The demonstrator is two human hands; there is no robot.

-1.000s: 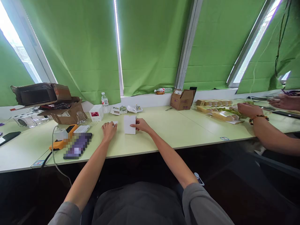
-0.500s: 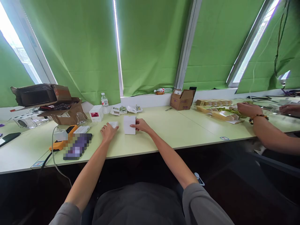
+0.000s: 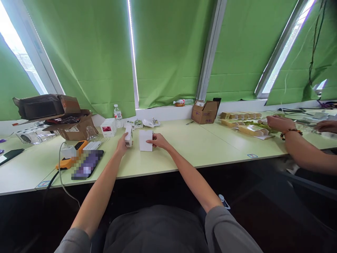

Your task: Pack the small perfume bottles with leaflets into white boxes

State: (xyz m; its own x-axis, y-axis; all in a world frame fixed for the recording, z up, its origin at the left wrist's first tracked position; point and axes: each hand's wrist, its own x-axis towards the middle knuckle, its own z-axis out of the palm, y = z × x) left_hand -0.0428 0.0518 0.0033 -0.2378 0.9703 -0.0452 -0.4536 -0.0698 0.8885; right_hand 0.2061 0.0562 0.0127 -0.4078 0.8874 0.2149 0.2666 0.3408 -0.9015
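Note:
My left hand [image 3: 121, 144] is closed around a small white box [image 3: 129, 135], held on end just above the pale green table [image 3: 184, 151]. A larger plain white box [image 3: 145, 140] stands on the table right beside it. My right hand [image 3: 158, 140] rests against that box's right side, fingers curled onto it. Both of my forearms reach forward from my lap.
Left of my hands lie a dark phone [image 3: 86, 163], an orange-and-white device [image 3: 70, 154] with a cable, brown cartons [image 3: 73, 128], a pink-printed white box [image 3: 108, 127] and a water bottle [image 3: 117, 113]. Another carton [image 3: 204, 111] sits at the back. A co-worker's arm [image 3: 292, 140] works over yellow boxes [image 3: 244, 123].
My left hand has picked the small white box up off the table and turned it upright beside the larger box. My right hand has stayed put.

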